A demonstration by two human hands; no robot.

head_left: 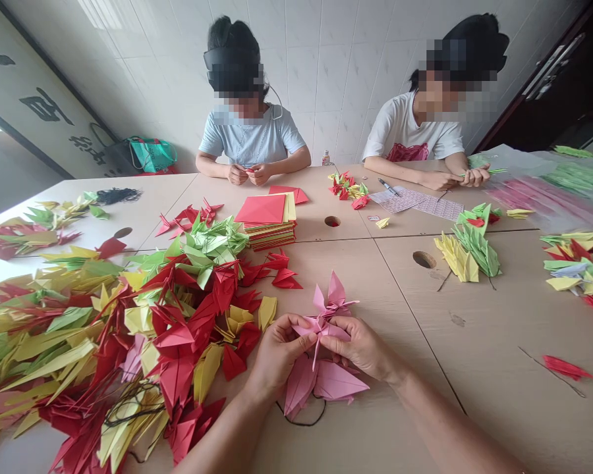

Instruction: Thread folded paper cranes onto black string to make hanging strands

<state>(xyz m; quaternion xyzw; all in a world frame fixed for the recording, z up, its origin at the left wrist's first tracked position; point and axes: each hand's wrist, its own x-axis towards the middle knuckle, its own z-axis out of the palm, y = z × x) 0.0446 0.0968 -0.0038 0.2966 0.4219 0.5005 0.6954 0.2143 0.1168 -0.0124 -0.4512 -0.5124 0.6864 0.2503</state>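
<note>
Low over the table's front, both my hands pinch one pink folded-paper crane [321, 324]. My left hand [281, 349] grips its left side, thumb and forefinger pressed together. My right hand [363, 345] holds the right side in the same kind of pinch. Another pink paper crane [335, 296] stands just beyond my fingertips. Below my hands more pink folded paper [338, 380] rests on the table, with a black cord [309, 423] looping out from under it. My palms hide part of the held crane.
A large heap of red, yellow and green paper cranes [178, 336] spreads to my left. Square paper sheets [267, 214] are stacked ahead. Two people sit across the table [425, 355], hands busy with folded paper. Yellow and green cranes [467, 253] lie right, near a round hole [424, 260].
</note>
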